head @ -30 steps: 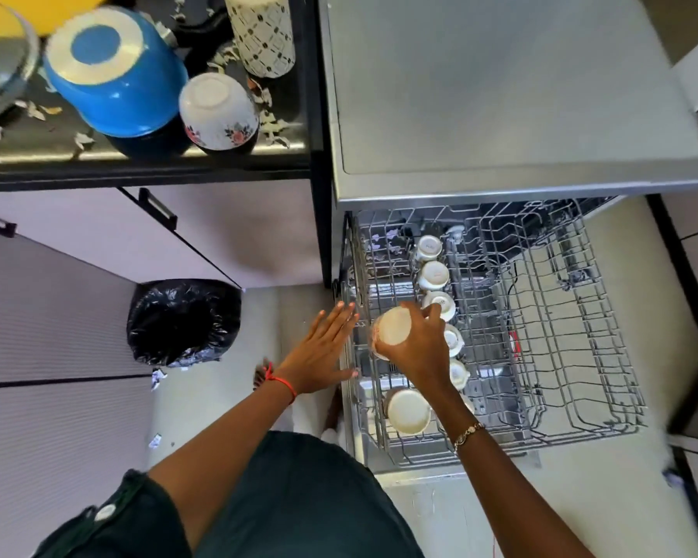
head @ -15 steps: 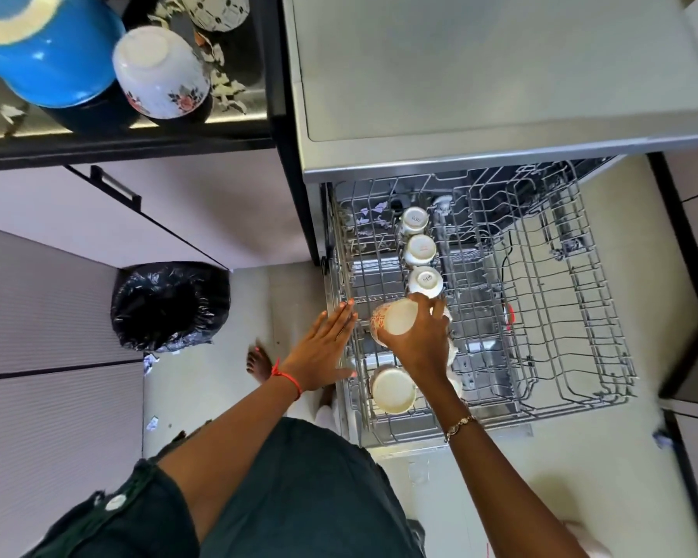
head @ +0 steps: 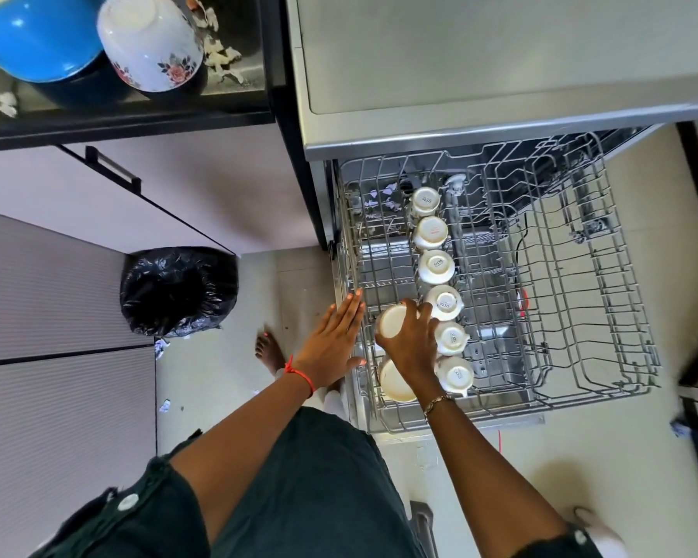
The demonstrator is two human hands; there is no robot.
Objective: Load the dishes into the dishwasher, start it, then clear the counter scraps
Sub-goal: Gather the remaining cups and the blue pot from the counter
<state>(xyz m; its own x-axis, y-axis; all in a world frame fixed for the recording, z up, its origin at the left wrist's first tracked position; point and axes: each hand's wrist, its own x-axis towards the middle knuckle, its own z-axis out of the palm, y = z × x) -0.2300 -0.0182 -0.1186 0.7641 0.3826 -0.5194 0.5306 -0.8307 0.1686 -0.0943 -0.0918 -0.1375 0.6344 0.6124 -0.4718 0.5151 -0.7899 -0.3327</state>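
White ceramic fills your right hand [head: 411, 345] in the head view: its fingers are curled over a base-up bowl [head: 391, 322] at the near-left corner of the pulled-out rack [head: 605, 316]. That bowl sits just behind another bowl [head: 395, 381] and beside the row of cups [head: 436, 266], while your left hand [head: 333, 344] lies flat at the rack's left rim, fingers straight and together. You look mid-loading, so seat the bowl between the tines and release, then fetch the blue bowl [head: 37, 34] and floral bowl [head: 150, 42] from the bench [head: 138, 119], where scraps [head: 218, 50] wait.
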